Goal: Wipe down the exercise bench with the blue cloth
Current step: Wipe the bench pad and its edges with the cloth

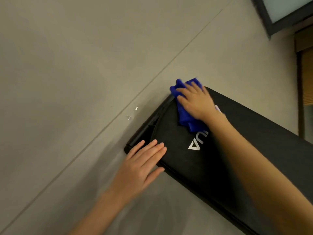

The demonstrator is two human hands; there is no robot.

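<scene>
The left hand (144, 160) is lying flat, fingers together, bracing the bench (254, 133) corner. At its one o'clock the right hand (196, 102), fingers spread, is pressing the blue cloth (185, 117), which is bunching past the bench's end and may be slipping off.

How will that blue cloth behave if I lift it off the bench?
Likely floppy: the blue cloth bunches in folds under the right hand. Probably light, and it should slide easily on the smooth black bench.
</scene>
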